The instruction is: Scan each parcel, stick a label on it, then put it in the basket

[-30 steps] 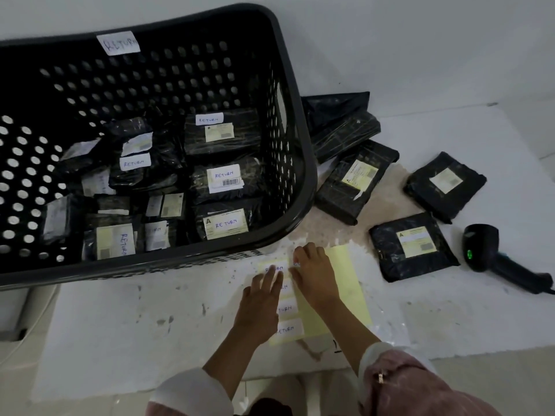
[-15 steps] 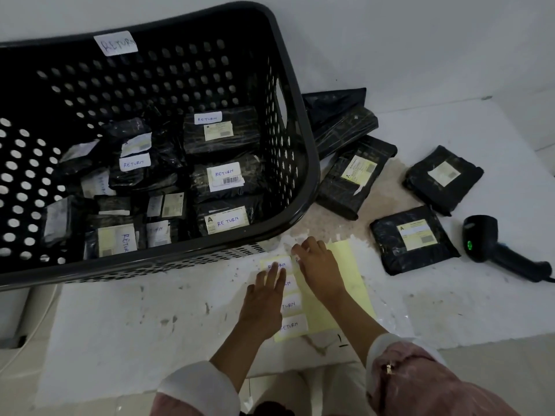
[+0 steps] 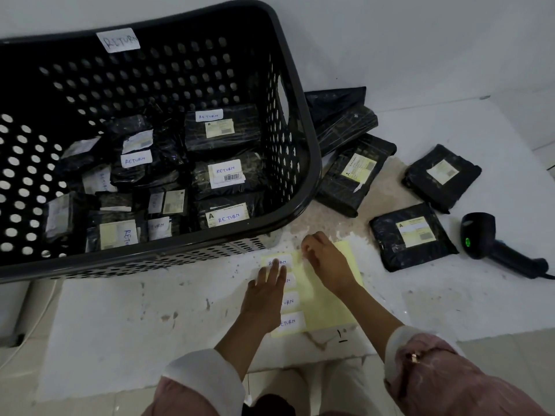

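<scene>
A: Where are the hands?

B: Both are on the pale yellow label sheet near the front edge of the white bench. The left hand lies flat with straight fingers, pressing on the column of white RETURN stickers. The right hand has curled fingers at the sheet's top edge; whether they pinch a sticker I cannot tell.

A: And the parcels?

B: The black perforated plastic basket takes up the bench's left side and holds many black wrapped parcels with RETURN labels. Outside, a black parcel with a yellowish address label lies just right of the sheet. Another lies behind it, and one leans against the basket's right wall, with more tucked behind.

A: The scanner?

B: The black handheld barcode scanner lies near the bench's right edge, showing a green light.
</scene>
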